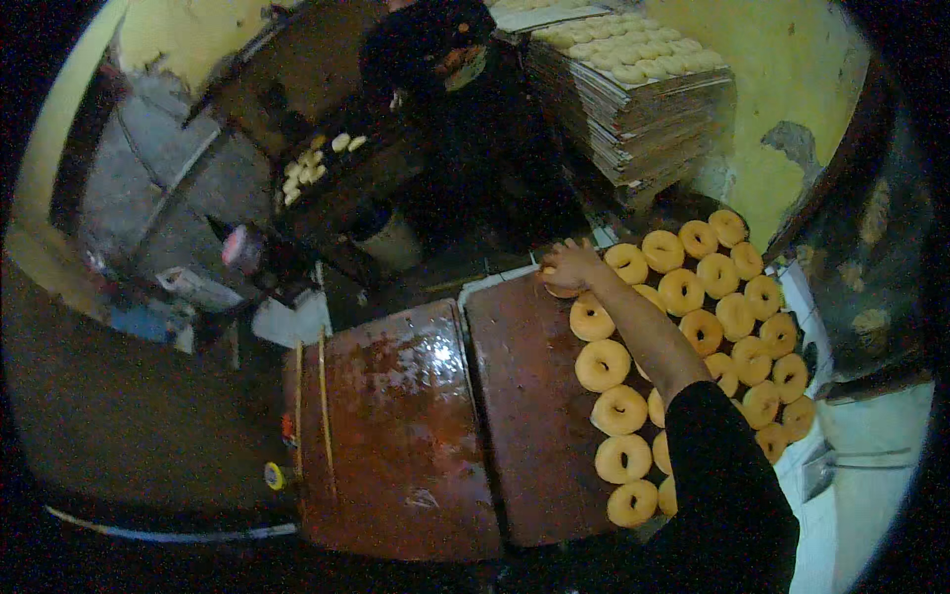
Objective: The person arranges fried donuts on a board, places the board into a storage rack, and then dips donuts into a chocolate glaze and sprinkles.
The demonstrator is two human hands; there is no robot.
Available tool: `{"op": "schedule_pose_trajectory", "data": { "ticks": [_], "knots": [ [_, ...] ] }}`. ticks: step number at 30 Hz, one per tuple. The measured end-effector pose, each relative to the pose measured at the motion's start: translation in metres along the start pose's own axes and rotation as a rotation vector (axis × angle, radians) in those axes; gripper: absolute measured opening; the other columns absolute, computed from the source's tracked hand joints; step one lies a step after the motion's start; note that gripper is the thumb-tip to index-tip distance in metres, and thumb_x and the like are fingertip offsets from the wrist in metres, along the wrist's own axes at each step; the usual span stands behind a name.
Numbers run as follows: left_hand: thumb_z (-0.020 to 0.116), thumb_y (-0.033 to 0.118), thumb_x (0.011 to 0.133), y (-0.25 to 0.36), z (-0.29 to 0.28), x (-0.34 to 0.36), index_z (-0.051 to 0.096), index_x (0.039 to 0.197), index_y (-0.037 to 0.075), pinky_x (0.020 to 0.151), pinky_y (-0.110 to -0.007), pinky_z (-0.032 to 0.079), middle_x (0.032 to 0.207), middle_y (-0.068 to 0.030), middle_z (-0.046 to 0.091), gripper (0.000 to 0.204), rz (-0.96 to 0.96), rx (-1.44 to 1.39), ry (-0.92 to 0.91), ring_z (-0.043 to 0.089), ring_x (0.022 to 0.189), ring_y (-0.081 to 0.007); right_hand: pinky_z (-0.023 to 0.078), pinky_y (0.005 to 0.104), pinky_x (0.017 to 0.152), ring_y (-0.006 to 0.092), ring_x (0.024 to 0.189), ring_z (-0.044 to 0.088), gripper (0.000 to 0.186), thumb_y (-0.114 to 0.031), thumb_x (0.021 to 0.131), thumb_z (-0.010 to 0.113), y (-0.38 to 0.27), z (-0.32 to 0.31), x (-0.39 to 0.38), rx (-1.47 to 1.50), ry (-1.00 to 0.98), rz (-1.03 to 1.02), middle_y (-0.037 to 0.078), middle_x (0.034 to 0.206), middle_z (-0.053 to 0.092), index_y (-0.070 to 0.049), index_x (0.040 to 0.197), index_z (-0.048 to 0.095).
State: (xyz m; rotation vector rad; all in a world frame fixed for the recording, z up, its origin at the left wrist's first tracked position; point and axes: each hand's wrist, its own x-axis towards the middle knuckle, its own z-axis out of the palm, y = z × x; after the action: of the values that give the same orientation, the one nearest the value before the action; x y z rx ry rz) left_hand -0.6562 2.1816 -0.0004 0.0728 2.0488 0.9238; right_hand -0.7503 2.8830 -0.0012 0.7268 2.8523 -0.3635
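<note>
My right hand (570, 265) reaches across from the lower right in a black sleeve. Its fingers curl over a golden-brown doughnut (562, 291) at the far end of the leftmost row; my hand covers most of that doughnut. Several more ring doughnuts (603, 366) lie in rows on the right part of a reddish-brown board (534, 426), partly hidden under my forearm. The board's left part is bare. My left hand does not show.
Left of the board is a wet, shiny brown surface (396, 445) with two thin sticks (327, 416). Beyond, a person in dark clothes (465, 129) stands by a table with pale dough pieces (307, 170). A tall stack of boards (633, 124) carries pale dough rings (643, 48).
</note>
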Motion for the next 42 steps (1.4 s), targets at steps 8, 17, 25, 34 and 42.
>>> {"op": "schedule_pose_trajectory", "data": {
  "ticks": [8,17,25,34,42],
  "knots": [
    [0.056,0.013,0.103,0.031,0.047,0.014,0.050,0.144,0.003,0.111,-0.040,0.045,0.144,-0.0153,0.055,0.043,0.254,0.124,-0.326,0.051,0.134,-0.0256,0.053,0.0391,0.092,0.0212,0.103,0.066,0.050,-0.041,0.092,0.072,0.027,-0.038,-0.122,0.879,0.442,-0.034,0.009,0.109,0.069,-0.013,0.132,0.060],
    [0.064,0.019,0.099,0.135,0.246,0.135,0.041,0.147,-0.001,0.113,-0.041,0.038,0.143,-0.0186,0.052,0.057,0.656,-0.336,-0.367,0.050,0.132,-0.0293,0.053,0.0254,0.066,0.0144,0.082,0.067,0.034,-0.016,0.095,0.064,0.135,0.071,-0.593,1.051,0.776,0.684,0.007,0.103,0.069,-0.006,0.128,0.062],
    [0.061,0.020,0.100,0.111,0.265,0.168,0.047,0.140,-0.001,0.111,-0.039,0.040,0.139,-0.0159,0.055,0.048,0.484,-0.306,0.094,0.053,0.127,-0.0267,0.048,0.0286,0.063,0.0102,0.073,0.058,0.029,-0.029,0.103,0.054,0.215,0.151,-0.689,1.132,0.799,0.785,0.003,0.096,0.071,-0.009,0.117,0.069],
    [0.062,0.027,0.101,0.088,0.233,0.255,0.061,0.116,0.006,0.079,-0.034,0.052,0.102,-0.0101,0.066,0.026,0.452,-0.390,0.146,0.062,0.091,-0.0194,0.007,0.0408,0.126,0.0225,0.156,0.007,0.077,-0.059,0.107,0.026,0.390,0.143,-0.486,1.372,0.411,0.214,0.011,0.170,0.011,-0.009,0.163,0.009],
    [0.061,0.028,0.101,0.098,0.248,0.257,0.061,0.125,0.004,0.067,-0.031,0.051,0.090,-0.0038,0.066,0.034,0.426,-0.343,0.426,0.060,0.073,-0.0148,0.037,0.0394,0.111,0.0185,0.134,0.045,0.070,-0.060,0.104,0.040,0.438,0.137,-0.439,1.746,0.198,0.367,0.008,0.148,0.047,-0.010,0.153,0.040]
  ]
}}
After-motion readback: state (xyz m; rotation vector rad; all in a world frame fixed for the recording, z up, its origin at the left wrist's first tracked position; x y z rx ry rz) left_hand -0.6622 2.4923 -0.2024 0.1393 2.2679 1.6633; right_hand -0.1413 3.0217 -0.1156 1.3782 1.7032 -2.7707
